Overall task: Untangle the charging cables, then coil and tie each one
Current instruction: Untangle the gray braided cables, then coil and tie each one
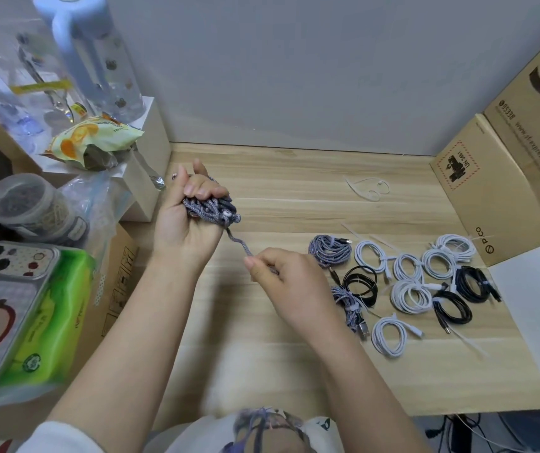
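My left hand [187, 220] is raised over the wooden table [294, 197] and grips a bundled coil of grey braided cable [216, 210]. One strand runs down from the coil to my right hand [281, 279], which pinches the cable's loose end between thumb and fingers. On the table to the right lie several coiled and tied cables: white ones [409, 292], black ones [471, 282] and two grey braided ones [329, 250].
Loose white zip ties [368, 188] lie at the back of the table. Cardboard boxes [497, 178] stand at the right with a white sheet [536, 305] beside them. At the left are a green wipes pack [49, 318], a jar [30, 204], a bottle [98, 53] and a snack bag [92, 142].
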{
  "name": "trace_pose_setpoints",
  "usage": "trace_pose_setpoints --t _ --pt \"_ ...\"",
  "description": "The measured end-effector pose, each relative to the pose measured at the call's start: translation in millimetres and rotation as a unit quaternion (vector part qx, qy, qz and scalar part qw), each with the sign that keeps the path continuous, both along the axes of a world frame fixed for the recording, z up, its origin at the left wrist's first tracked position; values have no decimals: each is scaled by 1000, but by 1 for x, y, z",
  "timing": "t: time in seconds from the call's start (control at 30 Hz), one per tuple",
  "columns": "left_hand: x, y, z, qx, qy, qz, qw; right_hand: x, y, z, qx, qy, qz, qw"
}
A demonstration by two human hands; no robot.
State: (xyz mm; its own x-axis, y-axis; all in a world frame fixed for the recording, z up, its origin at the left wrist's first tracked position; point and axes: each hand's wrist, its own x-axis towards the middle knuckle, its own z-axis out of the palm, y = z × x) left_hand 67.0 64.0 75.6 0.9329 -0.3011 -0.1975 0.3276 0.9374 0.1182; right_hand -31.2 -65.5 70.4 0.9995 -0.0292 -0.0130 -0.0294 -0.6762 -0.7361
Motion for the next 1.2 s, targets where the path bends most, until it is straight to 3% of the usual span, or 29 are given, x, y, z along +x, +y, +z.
trace_pose_setpoints --t 0.13,0.27,0.37,0.43,0.47,0.63,1.0,1.1,1.2 --pt "-4 -11 -6 226 -33 -16 973 -5 0 16 -63 0 18 998" --pt "-12 -14 -9 410 -110 -52 904 -11 -2 28 -78 3 19 997" --pt "-19 -17 -5 539 -209 -118 807 -14 -2 32 -52 -3 14 999" --pt "-25 -19 0 608 -272 -152 730 -13 -6 35 19 -3 -19 1000" --pt "-27 -19 0 618 -290 -169 711 -13 -8 37 67 2 -35 997" --pt "-38 -17 -8 596 -357 -272 665 -11 -15 45 250 -17 -38 967" --pt "-38 -3 4 407 -416 -463 668 -8 -23 46 136 -114 -93 980" --pt "-39 3 5 291 -440 -476 703 -6 -28 45 157 -136 -84 975" --pt "-36 5 11 91 -446 -440 774 -3 -40 40 168 -151 -111 968"
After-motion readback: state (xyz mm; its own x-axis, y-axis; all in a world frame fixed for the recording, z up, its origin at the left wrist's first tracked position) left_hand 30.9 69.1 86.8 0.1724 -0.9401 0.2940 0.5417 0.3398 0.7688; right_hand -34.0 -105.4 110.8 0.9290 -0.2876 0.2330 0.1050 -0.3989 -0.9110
